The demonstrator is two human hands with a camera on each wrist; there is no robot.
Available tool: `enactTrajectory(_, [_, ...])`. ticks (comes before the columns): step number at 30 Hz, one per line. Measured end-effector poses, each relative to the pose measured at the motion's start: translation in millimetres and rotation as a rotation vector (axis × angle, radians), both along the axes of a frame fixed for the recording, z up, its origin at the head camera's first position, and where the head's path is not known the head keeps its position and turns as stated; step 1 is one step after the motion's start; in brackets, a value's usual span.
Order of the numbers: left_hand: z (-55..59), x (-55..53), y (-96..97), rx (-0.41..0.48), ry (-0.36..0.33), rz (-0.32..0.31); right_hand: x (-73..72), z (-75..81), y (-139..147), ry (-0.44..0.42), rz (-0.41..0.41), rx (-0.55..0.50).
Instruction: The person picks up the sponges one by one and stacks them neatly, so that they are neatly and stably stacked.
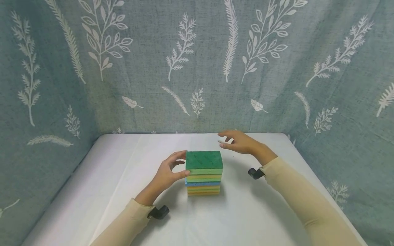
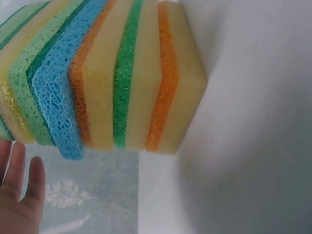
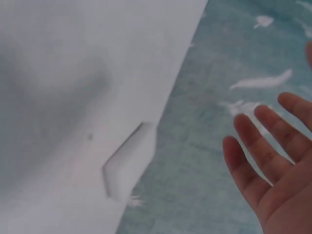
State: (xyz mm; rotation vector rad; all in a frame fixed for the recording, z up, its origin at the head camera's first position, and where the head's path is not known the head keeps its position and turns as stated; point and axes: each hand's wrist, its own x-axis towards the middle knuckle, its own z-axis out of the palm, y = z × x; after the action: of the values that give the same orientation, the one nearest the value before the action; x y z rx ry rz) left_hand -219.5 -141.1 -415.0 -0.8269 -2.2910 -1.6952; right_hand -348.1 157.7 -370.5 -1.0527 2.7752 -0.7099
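Observation:
A stack of several sponges (image 1: pixel 204 160) stands on the white table, with a dark green scouring face on top. Its layers show light green, yellow, blue, orange and cream in the left wrist view, the blue sponge (image 2: pixel 56 97) jutting out a little. My left hand (image 1: pixel 167 172) is at the stack's left side, thumb by the front corner of the upper sponges and fingers reaching along the side. Behind and right of the stack, my right hand (image 1: pixel 238 142) hovers with loosely bent fingers and nothing in its grasp. Near it lies a flat white block (image 3: pixel 130 163).
The white tabletop (image 1: pixel 123 164) spreads around the stack. Grey-green curtains (image 1: pixel 203 68) with white leaf prints hang behind and on both sides. Dark wrist cameras (image 1: pixel 256 173) sit below each sleeve cuff.

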Motion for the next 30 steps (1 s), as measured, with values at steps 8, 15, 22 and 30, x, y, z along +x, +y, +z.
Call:
enactTrajectory(8, [2.4,0.5,-1.8,0.003,0.008,-0.001,-29.7,-17.7,5,0.001,-0.107,0.083])
enactTrajectory(15, [0.8,2.7,-0.3,0.002,0.0,-0.004,-45.7,-38.2,11,0.023,-0.163,0.15])
enactTrajectory(22, [0.8,4.1,-0.2,-0.007,-0.01,0.007,-58.9,-55.0,17,0.0,-0.268,0.19])
enactTrajectory(30, [3.4,3.5,-0.7,-0.008,-0.002,0.003,-66.1,-61.2,22,-0.013,-0.36,0.188])
